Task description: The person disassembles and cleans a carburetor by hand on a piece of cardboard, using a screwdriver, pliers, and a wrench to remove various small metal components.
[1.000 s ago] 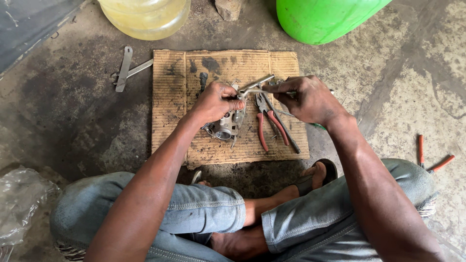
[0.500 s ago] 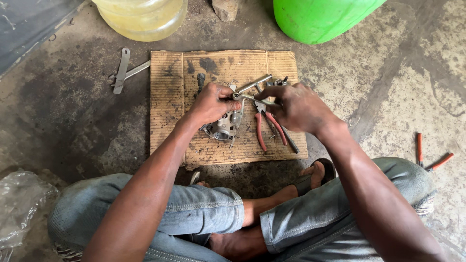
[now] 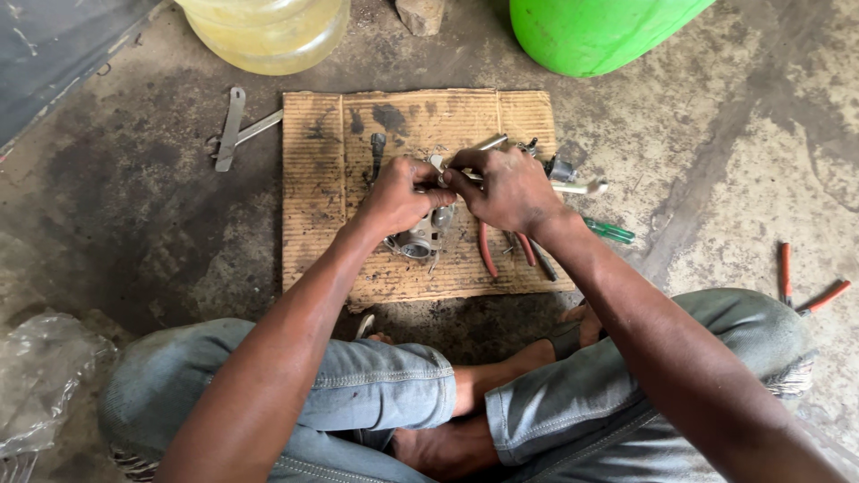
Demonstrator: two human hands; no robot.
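I sit cross-legged over a sheet of cardboard (image 3: 313,179) on a concrete floor. My left hand (image 3: 398,197) grips a small grey metal engine part (image 3: 416,241) just above the cardboard. My right hand (image 3: 506,188) is closed on a thin metal tool whose tip meets the top of that part, between the two hands. Red-handled pliers (image 3: 488,255) lie on the cardboard under my right wrist. A green-handled screwdriver (image 3: 608,231) lies at the cardboard's right edge.
A yellowish translucent container (image 3: 268,31) and a green plastic tub (image 3: 591,31) stand at the far edge. Flat metal spanners (image 3: 234,130) lie left of the cardboard. More red-handled pliers (image 3: 801,286) lie on the floor at right. Crumpled clear plastic (image 3: 36,376) sits at lower left.
My right hand has moved left from beside the pliers to meet my left hand over the metal part. The left hand stays on the part.
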